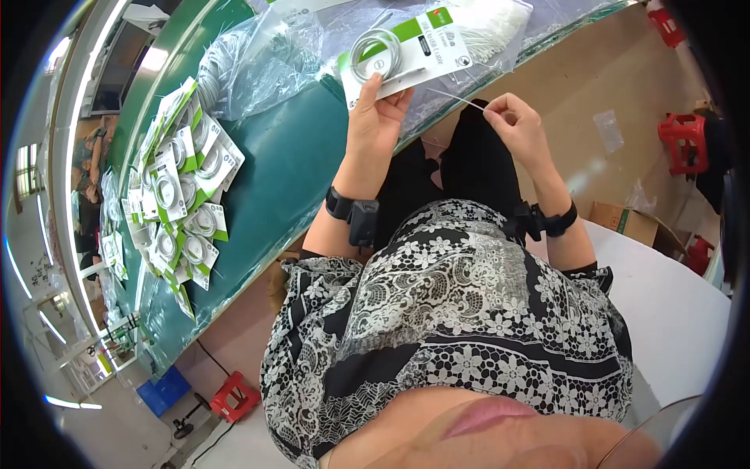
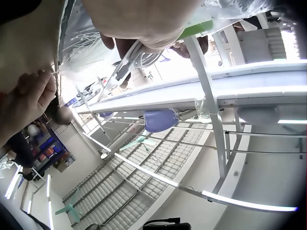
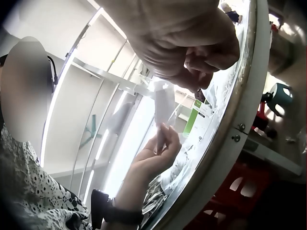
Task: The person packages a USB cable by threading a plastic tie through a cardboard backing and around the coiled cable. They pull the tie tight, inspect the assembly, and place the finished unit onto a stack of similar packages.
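Observation:
My left hand [image 1: 377,129] holds a white-and-green cardboard card [image 1: 439,48] near its lower edge, thumb on the front. On the card lies a coiled white USB cable [image 1: 376,53], its plug pointing along the lower edge. To the right, my right hand [image 1: 519,131] pinches a thin white plastic tie [image 1: 457,98] between thumb and forefinger. The tie reaches leftward toward the card's lower edge. In the right wrist view the card [image 3: 193,117] appears above the left hand [image 3: 156,154]. The left wrist view shows part of the coil [image 2: 147,58] beneath the left hand.
A heap of carded cables [image 1: 183,191] lies on the green table [image 1: 273,180] at left. Behind it is a clear plastic bag [image 1: 269,59] with grey-white cables. A bundle of thin white ties [image 1: 500,30] sits beyond the card. Red stools [image 1: 683,144] stand on the floor.

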Motion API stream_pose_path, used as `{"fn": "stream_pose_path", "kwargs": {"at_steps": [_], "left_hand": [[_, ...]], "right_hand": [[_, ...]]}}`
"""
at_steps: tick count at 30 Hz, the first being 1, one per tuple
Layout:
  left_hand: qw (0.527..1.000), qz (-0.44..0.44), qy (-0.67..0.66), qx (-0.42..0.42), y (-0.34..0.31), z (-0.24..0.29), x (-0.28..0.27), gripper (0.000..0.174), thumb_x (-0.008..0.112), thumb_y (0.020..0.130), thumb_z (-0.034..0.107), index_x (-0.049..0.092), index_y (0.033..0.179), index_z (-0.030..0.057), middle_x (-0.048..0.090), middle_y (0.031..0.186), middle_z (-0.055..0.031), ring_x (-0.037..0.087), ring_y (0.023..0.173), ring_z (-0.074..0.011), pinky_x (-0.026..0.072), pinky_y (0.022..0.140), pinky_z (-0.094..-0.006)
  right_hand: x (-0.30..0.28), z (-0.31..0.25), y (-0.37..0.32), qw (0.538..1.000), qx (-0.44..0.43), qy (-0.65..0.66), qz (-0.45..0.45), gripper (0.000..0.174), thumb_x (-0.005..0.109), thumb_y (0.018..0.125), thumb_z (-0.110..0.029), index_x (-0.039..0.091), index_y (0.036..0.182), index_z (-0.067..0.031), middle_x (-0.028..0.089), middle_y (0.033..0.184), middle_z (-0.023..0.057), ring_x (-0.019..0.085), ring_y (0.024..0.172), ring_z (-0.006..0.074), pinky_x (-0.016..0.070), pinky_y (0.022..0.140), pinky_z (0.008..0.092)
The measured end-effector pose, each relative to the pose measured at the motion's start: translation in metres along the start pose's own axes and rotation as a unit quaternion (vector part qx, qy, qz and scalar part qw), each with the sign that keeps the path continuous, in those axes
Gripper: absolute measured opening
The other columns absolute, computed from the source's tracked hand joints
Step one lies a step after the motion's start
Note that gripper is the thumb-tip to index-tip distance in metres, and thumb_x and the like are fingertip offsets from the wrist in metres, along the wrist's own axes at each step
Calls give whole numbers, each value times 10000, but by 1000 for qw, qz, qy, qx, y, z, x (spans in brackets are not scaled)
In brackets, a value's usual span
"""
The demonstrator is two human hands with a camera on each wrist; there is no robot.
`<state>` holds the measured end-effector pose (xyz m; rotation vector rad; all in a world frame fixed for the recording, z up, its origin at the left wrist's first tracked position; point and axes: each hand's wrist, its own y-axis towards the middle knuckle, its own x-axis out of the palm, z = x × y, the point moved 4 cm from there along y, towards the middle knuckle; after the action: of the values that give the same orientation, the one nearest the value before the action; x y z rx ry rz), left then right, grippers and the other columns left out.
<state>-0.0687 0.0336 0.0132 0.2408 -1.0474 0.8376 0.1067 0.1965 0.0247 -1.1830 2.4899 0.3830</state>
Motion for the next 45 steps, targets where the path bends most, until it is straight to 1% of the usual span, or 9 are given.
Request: {"fn": "stream_pose_path", "kwargs": {"at_steps": [2, 7, 18, 25, 29, 33, 35, 38, 45], "left_hand": [[1000, 6, -14, -13, 2, -5, 2, 352, 608, 882, 111, 486, 1212, 96, 579, 1163, -68, 592, 1030, -215, 475, 939, -436], [997, 20, -54, -44, 2, -13, 5, 332, 619, 872, 118, 493, 1176, 74, 586, 1133, -84, 587, 1026, -223, 466, 947, -449], [990, 60, -110, -65, -4, -20, 14, 320, 608, 878, 106, 474, 1157, 26, 575, 1098, -136, 582, 998, -253, 471, 946, -456], [986, 67, -136, -72, -6, -23, 17, 317, 595, 889, 110, 455, 1153, 3, 562, 1099, -160, 578, 996, -266, 473, 943, -461], [980, 85, -167, -74, -8, -25, 19, 230, 627, 859, 78, 527, 1032, -34, 588, 1005, -154, 569, 929, -262, 443, 966, -490], [978, 76, -169, -94, -10, -31, 18, 252, 631, 857, 90, 528, 1065, -10, 592, 1017, -130, 568, 932, -258, 440, 971, -493], [986, 62, -118, -103, -13, -36, 19, 297, 620, 875, 115, 503, 1141, 57, 583, 1078, -91, 572, 981, -238, 460, 929, -453], [989, 46, -74, -122, -14, -47, 11, 324, 626, 881, 144, 500, 1177, 108, 582, 1106, -54, 574, 999, -216, 469, 885, -413], [989, 54, 32, -130, -22, -46, 10, 320, 669, 869, 209, 537, 1153, 141, 599, 1072, -12, 575, 964, -175, 452, 777, -337]], "right_hand": [[11, 3, -3, 998, 17, 53, -9, 53, 641, 856, -77, 607, 865, -37, 531, 685, -68, 444, 598, -10, 347, 534, 171], [19, 3, -2, 996, 15, 86, -16, 57, 637, 870, -86, 608, 858, -38, 531, 689, -78, 441, 597, -13, 335, 529, 167], [30, 13, 1, 983, 37, 179, -25, 89, 656, 848, -101, 624, 866, -20, 598, 738, -45, 502, 619, 12, 408, 561, 182], [34, 10, -1, 982, 45, 180, -40, 91, 649, 868, -101, 609, 884, -20, 580, 775, -53, 510, 685, 12, 406, 606, 167], [38, 7, -2, 981, 37, 186, -46, 90, 643, 877, -96, 600, 891, -18, 570, 793, -54, 507, 705, 11, 404, 624, 160], [43, -3, 1, 980, 33, 192, -39, 94, 645, 871, -83, 603, 911, -10, 586, 810, -37, 527, 716, 28, 429, 642, 178], [49, -10, 4, 981, 34, 189, -35, 97, 647, 868, -77, 606, 922, -7, 594, 818, -29, 537, 722, 35, 441, 650, 186], [55, -22, 13, 965, -30, 255, 47, 126, 640, 846, -54, 621, 958, 1, 626, 779, 9, 557, 669, 66, 467, 612, 232], [57, 2, 16, 971, -27, 236, -25, 212, 594, 865, 19, 593, 1077, 17, 643, 925, 46, 605, 786, 116, 502, 724, 267]]}}
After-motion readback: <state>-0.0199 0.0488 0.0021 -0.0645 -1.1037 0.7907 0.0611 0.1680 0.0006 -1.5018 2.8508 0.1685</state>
